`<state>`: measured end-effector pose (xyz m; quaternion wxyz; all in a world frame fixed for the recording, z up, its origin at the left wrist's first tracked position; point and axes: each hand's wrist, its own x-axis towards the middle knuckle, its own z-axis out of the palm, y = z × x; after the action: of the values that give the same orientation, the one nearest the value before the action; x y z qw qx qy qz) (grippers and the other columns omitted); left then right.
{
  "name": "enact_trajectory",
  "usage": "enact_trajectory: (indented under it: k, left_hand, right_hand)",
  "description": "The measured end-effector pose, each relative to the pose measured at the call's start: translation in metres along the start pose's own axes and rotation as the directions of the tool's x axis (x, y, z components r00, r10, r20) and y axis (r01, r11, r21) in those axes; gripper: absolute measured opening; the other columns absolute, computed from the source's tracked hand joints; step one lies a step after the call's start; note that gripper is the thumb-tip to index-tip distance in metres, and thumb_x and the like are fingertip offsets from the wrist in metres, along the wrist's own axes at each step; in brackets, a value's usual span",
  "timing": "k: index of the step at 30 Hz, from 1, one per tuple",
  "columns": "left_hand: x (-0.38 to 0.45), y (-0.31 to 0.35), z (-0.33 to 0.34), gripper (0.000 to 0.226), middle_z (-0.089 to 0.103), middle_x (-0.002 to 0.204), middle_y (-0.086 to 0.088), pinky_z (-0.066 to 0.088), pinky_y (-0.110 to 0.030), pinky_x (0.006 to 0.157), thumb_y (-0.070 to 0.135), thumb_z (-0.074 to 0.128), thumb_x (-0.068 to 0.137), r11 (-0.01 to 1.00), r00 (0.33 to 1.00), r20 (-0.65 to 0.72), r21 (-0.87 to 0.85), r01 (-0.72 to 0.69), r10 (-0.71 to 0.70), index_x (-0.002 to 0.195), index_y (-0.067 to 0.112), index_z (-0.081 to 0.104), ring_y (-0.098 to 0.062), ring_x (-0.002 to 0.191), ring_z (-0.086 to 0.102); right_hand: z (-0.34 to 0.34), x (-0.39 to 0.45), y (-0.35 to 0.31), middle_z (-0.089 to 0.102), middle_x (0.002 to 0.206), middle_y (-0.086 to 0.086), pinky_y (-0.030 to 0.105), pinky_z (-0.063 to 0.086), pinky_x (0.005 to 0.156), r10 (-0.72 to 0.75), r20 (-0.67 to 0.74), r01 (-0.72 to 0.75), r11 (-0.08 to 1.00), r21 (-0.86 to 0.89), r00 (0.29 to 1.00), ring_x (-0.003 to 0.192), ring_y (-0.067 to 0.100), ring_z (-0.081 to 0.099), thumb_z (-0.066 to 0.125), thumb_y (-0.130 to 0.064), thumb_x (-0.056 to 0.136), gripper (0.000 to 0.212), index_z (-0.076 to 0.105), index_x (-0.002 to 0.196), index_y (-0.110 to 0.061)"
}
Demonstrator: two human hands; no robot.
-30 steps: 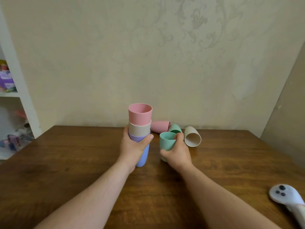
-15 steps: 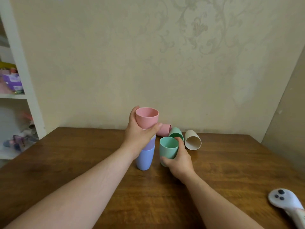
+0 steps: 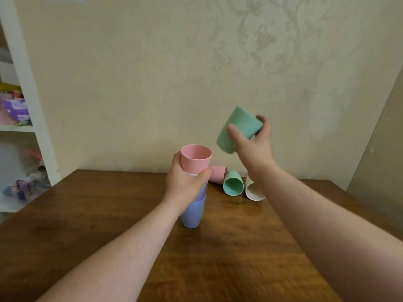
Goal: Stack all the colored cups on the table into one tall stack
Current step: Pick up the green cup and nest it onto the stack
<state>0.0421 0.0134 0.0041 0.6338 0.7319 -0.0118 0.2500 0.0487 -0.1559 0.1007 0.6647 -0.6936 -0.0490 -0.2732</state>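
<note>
While the left hand (image 3: 185, 184) holds the stack (image 3: 195, 188) on the tabletop (image 3: 239, 247), the right hand (image 3: 253, 147) grips a green cup (image 3: 238, 127) up high, tilted.

A second ago my right hand (image 3: 254, 147) was down on the table, wrapped around the green cup (image 3: 237, 129) just beside the stack (image 3: 194, 186). Now that cup is off the wood and up in the air, above and to the right of the stack, tipped over with its base pointing up and back toward the wall. My left hand (image 3: 185, 184) has climbed too: it held the stack low, around the purple and blue cups, and now it grips higher, fingers around the pink cup (image 3: 195, 158) on top. My view has tilted up a little.
</note>
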Motion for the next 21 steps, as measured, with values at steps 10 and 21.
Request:
enact_trajectory:
  k: [10,21]
  left_hand:
    - [0.003,-0.001,0.002,0.065,0.078,0.108,0.021,0.063,-0.032,0.084,0.034,0.094,0.071,0.997,0.998,0.015,-0.044,0.057,-0.056,0.126,0.043,0.06,0.001,0.099,0.075]
    - [-0.01,-0.032,0.007,0.084,0.076,0.124,0.02,0.064,-0.04,0.095,0.033,0.099,0.07,0.996,0.998,0.051,-0.078,0.035,-0.032,0.141,0.046,0.055,-0.005,0.114,0.074]
  right_hand:
    - [0.04,-0.024,0.002,0.063,0.124,-0.008,0.044,0.064,0.095,0.001,0.49,0.051,0.994,-0.093,0.872,0.11,0.017,0.071,0.095,-0.023,0.073,0.094,0.041,0.149,-0.039]
    - [0.037,-0.022,0.03,0.061,0.139,-0.011,0.043,0.06,0.098,0.04,0.558,0.015,0.995,-0.094,0.829,0.121,0.015,0.069,0.094,-0.041,0.076,0.108,0.024,0.158,-0.047]
